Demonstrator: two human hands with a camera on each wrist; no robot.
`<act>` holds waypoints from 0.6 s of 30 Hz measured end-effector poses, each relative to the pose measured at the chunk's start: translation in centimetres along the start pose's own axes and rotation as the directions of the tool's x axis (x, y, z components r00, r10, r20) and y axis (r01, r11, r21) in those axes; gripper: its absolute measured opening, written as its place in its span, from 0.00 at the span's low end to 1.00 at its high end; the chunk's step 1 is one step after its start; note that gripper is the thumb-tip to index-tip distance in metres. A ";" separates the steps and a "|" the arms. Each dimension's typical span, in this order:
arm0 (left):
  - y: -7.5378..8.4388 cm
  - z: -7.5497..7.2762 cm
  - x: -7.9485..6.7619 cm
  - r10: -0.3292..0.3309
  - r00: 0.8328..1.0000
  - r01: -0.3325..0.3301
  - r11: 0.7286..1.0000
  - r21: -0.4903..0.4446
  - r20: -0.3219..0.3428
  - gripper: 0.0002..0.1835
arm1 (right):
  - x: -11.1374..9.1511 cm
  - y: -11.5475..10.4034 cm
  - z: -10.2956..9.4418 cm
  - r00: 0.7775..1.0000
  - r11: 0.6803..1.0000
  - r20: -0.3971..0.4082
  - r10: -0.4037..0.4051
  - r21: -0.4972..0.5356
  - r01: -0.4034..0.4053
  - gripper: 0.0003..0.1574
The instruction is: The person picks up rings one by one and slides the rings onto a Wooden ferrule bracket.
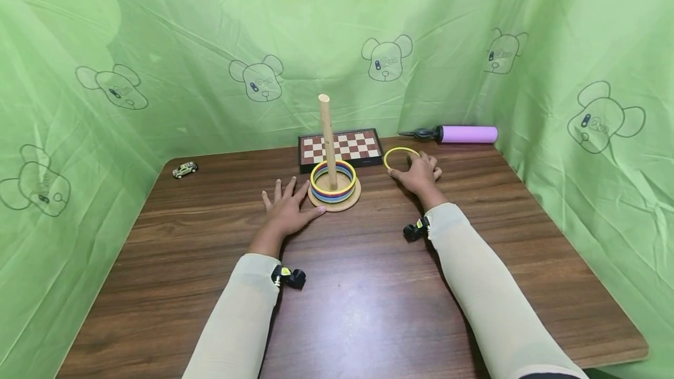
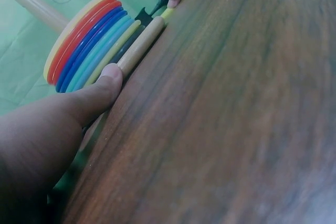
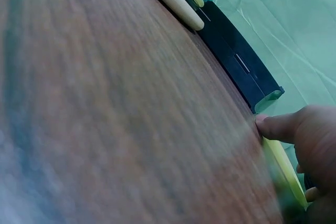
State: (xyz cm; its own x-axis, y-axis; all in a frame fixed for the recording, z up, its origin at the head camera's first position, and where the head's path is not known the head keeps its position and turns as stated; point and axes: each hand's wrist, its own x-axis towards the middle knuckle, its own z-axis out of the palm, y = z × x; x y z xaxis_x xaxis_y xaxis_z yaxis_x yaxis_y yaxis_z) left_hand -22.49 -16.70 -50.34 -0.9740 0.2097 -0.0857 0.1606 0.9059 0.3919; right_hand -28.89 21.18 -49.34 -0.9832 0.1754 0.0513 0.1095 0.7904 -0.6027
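Note:
A wooden post (image 1: 327, 133) rises from a round wooden base (image 1: 343, 207). Stacked rings (image 2: 86, 51) in yellow, red, blue, turquoise and other colours lie around its foot. My left hand (image 1: 286, 213) is spread flat on the table at the base's left side, its thumb touching the base's edge. Further right, a single yellow ring (image 1: 401, 148) lies on the table. My right hand (image 1: 419, 175) holds this ring at its near right part, thumb on one side and curled fingers on the other; the fingers cover that part of it.
Behind the post is a checkered game board (image 1: 358, 145) with a black frame. A purple hand pump (image 1: 467, 134) lies at the back right, and a small toy car (image 1: 185, 169) at the back left. Green curtains (image 1: 326, 28) surround the wooden table (image 1: 337, 285).

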 end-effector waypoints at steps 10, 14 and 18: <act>0.1 -0.1 -0.1 0.003 1.000 -0.003 1.000 0.008 -0.003 0.56 | -0.2 -0.1 -0.1 1.000 1.000 -0.001 0.004 -0.011 -0.004 0.52; 0.1 -0.1 -0.1 0.001 1.000 -0.001 1.000 0.009 -0.003 0.56 | -0.2 -0.1 -0.1 1.000 1.000 0.004 0.003 0.006 -0.003 0.52; 0.2 -0.2 -0.2 0.005 1.000 -0.005 1.000 0.005 -0.006 0.56 | -0.3 0.2 0.0 1.000 0.999 -0.011 -0.005 0.036 0.005 0.50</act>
State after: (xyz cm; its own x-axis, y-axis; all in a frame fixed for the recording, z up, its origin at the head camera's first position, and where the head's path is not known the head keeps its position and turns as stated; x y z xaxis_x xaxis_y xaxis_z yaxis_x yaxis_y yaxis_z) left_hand -22.30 -16.61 -50.05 -0.9741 0.2123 -0.0777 0.1666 0.9065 0.3880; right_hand -28.58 21.27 -49.41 -0.9820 0.1781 0.0629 0.0992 0.7698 -0.6305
